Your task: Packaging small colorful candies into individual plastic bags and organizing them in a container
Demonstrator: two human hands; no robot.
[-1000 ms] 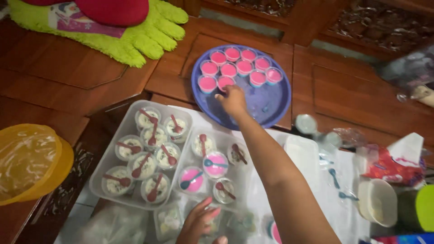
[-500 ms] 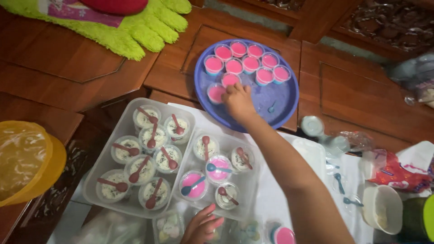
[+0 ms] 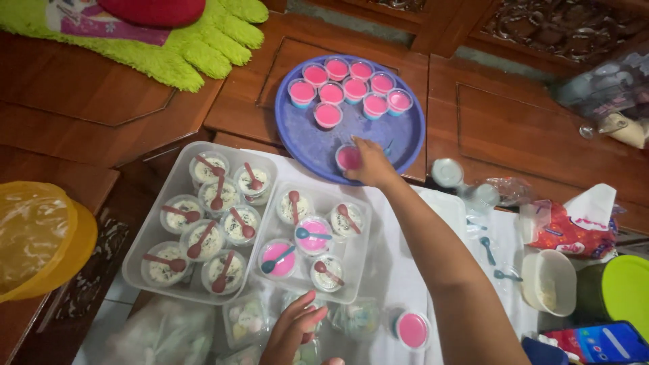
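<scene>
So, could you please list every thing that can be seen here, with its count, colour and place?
round tray: one, blue-purple, on the wooden surface at top centre
pink cups: nine, on the tray; eight grouped at the back, one under the right hand
clear containers: two, side by side below the tray
white cups with spoons: about twelve, in the containers
pink cups with blue spoons: two, in the right container
single pink cup: one, on the white cloth, bottom
yellow bowl: one, left edge
green mat: one, top left
left hand: bottom centre, on small packets
right hand: on the tray's pink cup
</scene>
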